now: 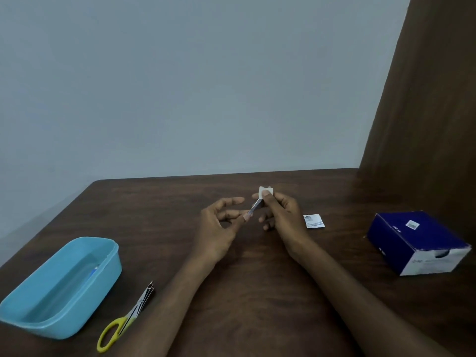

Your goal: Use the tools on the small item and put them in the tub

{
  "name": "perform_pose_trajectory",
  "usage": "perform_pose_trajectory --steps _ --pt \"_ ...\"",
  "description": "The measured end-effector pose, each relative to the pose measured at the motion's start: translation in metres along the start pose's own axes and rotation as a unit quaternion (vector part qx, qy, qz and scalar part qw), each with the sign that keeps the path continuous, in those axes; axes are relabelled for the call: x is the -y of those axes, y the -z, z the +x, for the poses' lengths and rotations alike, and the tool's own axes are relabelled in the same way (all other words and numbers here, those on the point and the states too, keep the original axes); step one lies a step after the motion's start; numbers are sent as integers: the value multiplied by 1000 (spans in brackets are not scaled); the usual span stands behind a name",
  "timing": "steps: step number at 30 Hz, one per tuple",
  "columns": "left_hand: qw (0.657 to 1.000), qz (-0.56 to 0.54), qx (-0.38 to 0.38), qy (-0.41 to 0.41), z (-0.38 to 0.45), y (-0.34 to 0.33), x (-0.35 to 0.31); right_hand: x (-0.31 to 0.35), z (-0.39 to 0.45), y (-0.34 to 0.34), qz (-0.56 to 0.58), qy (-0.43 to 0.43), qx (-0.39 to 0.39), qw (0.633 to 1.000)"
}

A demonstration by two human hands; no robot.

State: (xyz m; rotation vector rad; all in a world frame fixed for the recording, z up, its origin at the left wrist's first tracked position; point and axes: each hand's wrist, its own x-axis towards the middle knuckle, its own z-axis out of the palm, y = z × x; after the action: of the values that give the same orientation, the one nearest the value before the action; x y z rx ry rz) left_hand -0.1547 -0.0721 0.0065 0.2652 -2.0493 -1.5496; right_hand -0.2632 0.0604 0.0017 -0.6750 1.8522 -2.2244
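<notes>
Right hand (279,215) pinches a small white packet (265,191) over the table (159,202). Left hand (221,222), fingers loosely curled, pinches its lower strip (253,210). Torn scrap (313,221) lies just right.

Small white pad (265,191): square, slightly crumpled, raised above the bench (159,215), left of the blue box (417,240). Thin strip (255,208): bluish-grey, slanting down-left from the pad, its lower end pinkish, also clear of the bench.

Both forearms are bare to the frame's edge, with no sleeves, rings or watch showing.
</notes>
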Motion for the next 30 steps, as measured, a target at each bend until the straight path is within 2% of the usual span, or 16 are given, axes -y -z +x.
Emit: perform_pose_trajectory --steps 6,10,14,19,30 --pt "1000 21 21 7 -1 -1 -2 1 -1 1 10 19 -68 997" --pt "1000 28 8 11 2 -2 2 -1 3 7 36 22 -133 990" --pt "1000 22 -11 17 5 -4 6 -3 7 12 9 14 -210 978" --pt "999 24 -39 26 7 -2 8 -3 4 7 36 33 -170 984" --pt "998 8 -57 24 6 -3 6 -2 3 8 37 33 -172 984"
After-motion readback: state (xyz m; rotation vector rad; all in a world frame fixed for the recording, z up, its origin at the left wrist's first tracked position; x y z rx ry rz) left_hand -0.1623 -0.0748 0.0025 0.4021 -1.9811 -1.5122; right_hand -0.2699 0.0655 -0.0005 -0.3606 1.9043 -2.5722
